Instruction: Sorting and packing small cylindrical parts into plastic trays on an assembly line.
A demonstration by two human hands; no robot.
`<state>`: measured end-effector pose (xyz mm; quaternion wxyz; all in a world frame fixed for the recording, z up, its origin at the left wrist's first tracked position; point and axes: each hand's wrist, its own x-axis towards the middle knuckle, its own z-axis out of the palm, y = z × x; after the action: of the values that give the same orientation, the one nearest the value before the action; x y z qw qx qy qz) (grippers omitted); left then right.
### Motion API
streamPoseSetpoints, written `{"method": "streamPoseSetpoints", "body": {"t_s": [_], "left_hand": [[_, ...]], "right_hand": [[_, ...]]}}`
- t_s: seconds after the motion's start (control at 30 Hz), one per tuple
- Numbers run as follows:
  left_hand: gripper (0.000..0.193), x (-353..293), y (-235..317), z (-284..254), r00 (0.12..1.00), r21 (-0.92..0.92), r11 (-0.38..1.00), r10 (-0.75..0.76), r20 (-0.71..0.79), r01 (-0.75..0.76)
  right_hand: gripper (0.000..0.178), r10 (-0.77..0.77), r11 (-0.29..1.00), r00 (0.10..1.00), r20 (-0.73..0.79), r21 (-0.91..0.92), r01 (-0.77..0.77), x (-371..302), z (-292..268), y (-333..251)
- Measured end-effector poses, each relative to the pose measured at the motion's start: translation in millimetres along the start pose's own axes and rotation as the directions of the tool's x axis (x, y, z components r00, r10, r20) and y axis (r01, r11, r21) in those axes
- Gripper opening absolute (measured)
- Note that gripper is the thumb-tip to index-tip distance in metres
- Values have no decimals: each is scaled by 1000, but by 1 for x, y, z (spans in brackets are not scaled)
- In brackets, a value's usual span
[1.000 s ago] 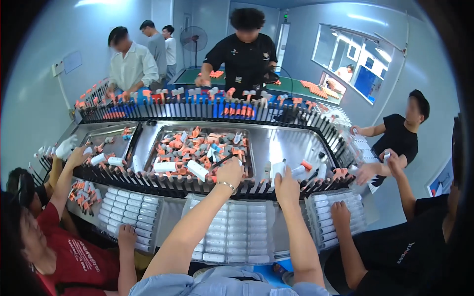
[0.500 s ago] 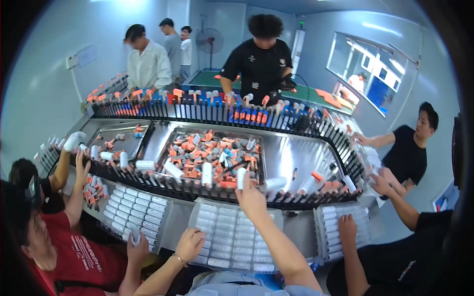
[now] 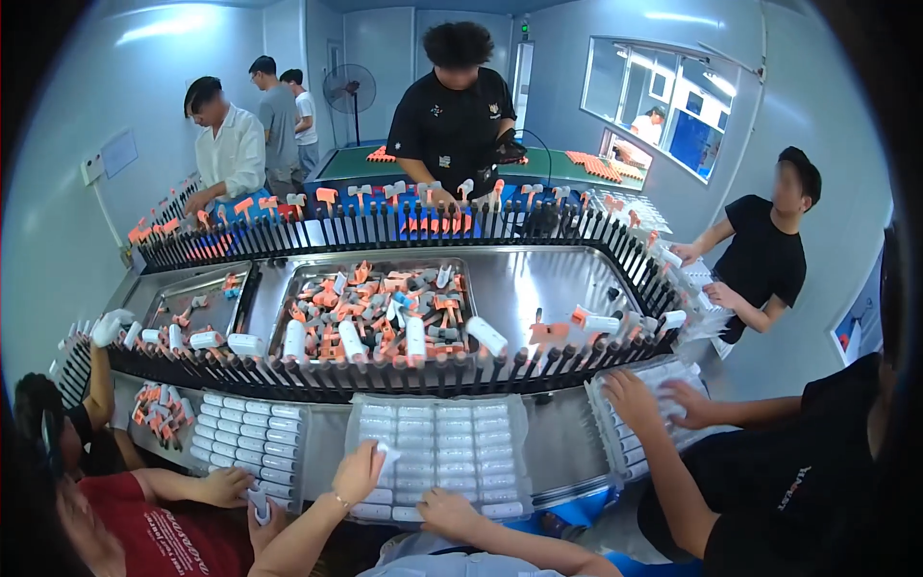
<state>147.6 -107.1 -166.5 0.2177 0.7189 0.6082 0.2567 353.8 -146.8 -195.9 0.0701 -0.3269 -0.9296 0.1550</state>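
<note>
My left hand [image 3: 358, 473], with a band at the wrist, is over the left side of a clear plastic tray [image 3: 527, 438]. Its fingers are pinched on a small white casing [image 3: 387, 462]. My right hand [image 3: 450, 512] rests at the tray's near edge, its fingers curled by the front row of white casings; what they hold, if anything, is hidden. Rows of similar long white casings [image 3: 470, 446] fill the tray. Beyond it stands a line of black pegs [image 3: 385, 373], several carrying white casings [image 3: 415, 338].
A steel tub [image 3: 375, 313] of orange and grey parts lies inside the peg loop. Casing trays stand left [image 3: 245, 438] and right [image 3: 635, 423], where co-workers' hands work. Loose orange and white parts [image 3: 163, 413] are piled far left. More people stand around the line.
My right hand has drawn back from the peg line to the tray's near edge. My left hand has risen over the tray and now shows a white casing. The whole view has shifted.
</note>
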Motion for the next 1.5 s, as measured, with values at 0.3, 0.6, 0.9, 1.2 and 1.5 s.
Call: {"method": "streamPoseSetpoints", "body": {"t_s": [0.3, 0.6, 0.9, 1.2, 1.5], "left_hand": [[35, 154, 161, -18, 706, 83, 747, 654, -272, -660], [34, 235, 131, 19, 950, 315, 896, 291, 115, -313], [34, 189, 97, 3, 906, 302, 943, 245, -345, -140], [41, 88, 32, -39, 695, 113, 964, 252, -673, -240], [18, -57, -25, -5, 974, 140, 964, 225, 33, -227]], "right_hand": [[35, 119, 938, 993, 2, 326, -113, -14, -7, 24], [39, 551, 771, 769, -324, 550, -321, -69, -133, 72], [34, 701, 713, 458, -547, 510, -482, -49, -212, 145], [44, 454, 881, 857, -244, -19, -472, 50, -217, 177], [58, 154, 904, 746, -647, -213, -372, 73, -153, 87]]}}
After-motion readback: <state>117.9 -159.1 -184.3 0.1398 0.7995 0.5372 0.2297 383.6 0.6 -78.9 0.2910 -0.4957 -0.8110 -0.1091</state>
